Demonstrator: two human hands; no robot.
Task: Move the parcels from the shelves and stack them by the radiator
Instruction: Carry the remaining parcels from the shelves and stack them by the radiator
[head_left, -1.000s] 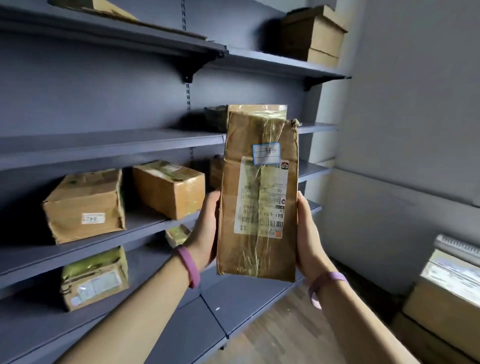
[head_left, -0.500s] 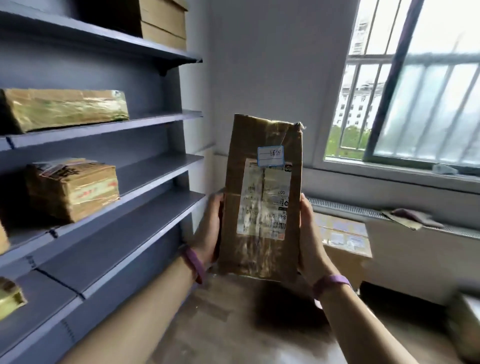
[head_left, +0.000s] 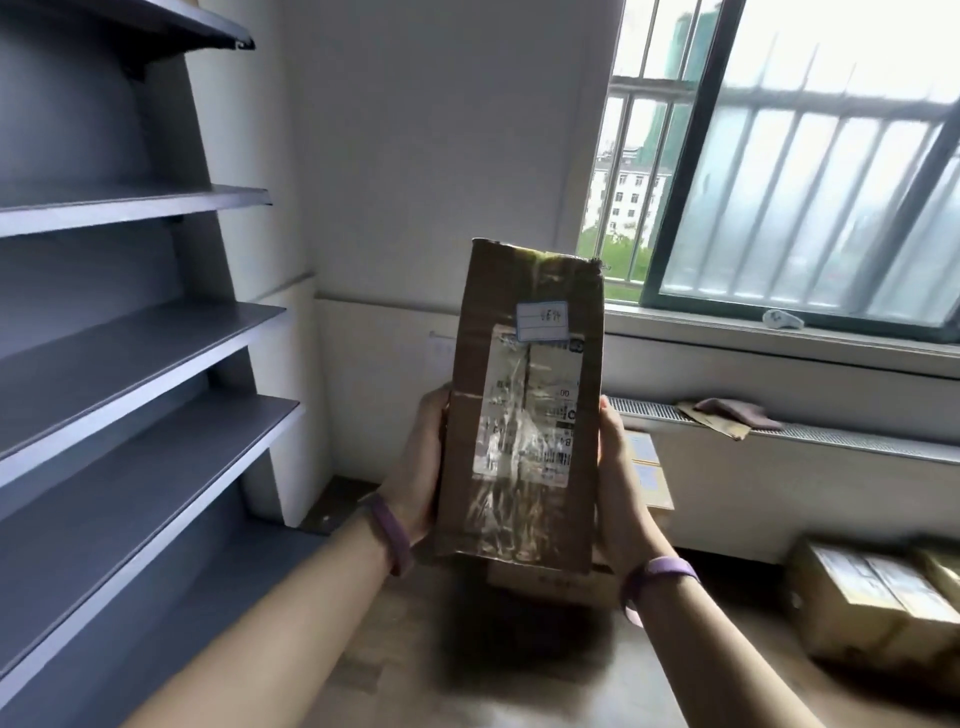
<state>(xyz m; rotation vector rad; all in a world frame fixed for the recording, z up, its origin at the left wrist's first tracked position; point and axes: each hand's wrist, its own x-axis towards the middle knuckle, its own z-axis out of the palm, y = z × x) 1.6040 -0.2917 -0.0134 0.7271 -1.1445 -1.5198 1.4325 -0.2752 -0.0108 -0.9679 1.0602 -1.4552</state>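
Note:
A tall brown cardboard parcel (head_left: 524, 405) with a white shipping label and a small blue-edged sticker stands upright in front of me, held between both hands. My left hand (head_left: 423, 467) presses its left side and my right hand (head_left: 621, 483) presses its right side. Behind it, the white radiator cover (head_left: 779, 467) runs along the wall under the window. A stack of parcels (head_left: 647, 478) stands on the floor against the radiator, mostly hidden by the held parcel. Another parcel (head_left: 862, 597) lies on the floor at the right.
Grey shelves (head_left: 130, 374) fill the left side, bare in this view. A folded cloth and a piece of card (head_left: 727, 415) lie on the radiator top. A barred window (head_left: 779, 182) is above. Wooden floor spreads below my arms.
The view has swung right, away from the loaded shelves toward the window and radiator. The parcel stays upright between both hands. The stack by the radiator and a floor parcel have come into view.

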